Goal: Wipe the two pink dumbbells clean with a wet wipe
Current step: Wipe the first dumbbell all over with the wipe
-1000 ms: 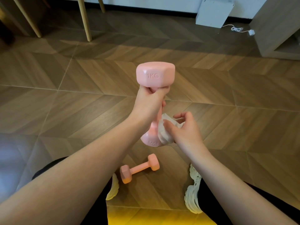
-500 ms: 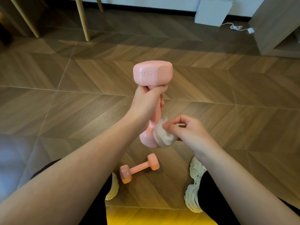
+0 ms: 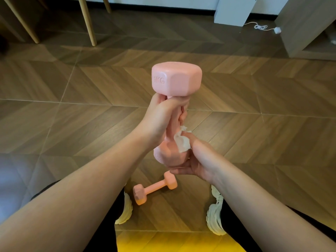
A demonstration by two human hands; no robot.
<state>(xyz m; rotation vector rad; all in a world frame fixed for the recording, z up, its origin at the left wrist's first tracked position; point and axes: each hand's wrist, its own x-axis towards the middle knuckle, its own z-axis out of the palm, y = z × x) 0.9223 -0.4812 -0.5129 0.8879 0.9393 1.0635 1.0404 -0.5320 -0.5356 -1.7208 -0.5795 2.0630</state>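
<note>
I hold one pink dumbbell [image 3: 177, 80] upright in mid-air, its top head stamped "1KG". My left hand [image 3: 161, 117] is wrapped around its handle just under the top head. My right hand [image 3: 198, 159] cups the lower head from the right and below, pressing a crumpled white wet wipe [image 3: 182, 141] against it with the thumb. Much of the lower head is hidden by that hand. The second pink dumbbell [image 3: 154, 189] lies on the wooden floor between my feet, slanted up to the right.
My two white shoes [image 3: 216, 219] stand on the herringbone wood floor [image 3: 254, 106] either side of the lying dumbbell. Wooden furniture legs [image 3: 87, 20] rise at the back left. A white box [image 3: 234, 10], a white cable and a grey cabinet [image 3: 305, 24] are at the back right.
My right hand has turned and slid lower around the bottom head, fingers now under it, carrying the wipe along. The left hand keeps the same grip on the handle.
</note>
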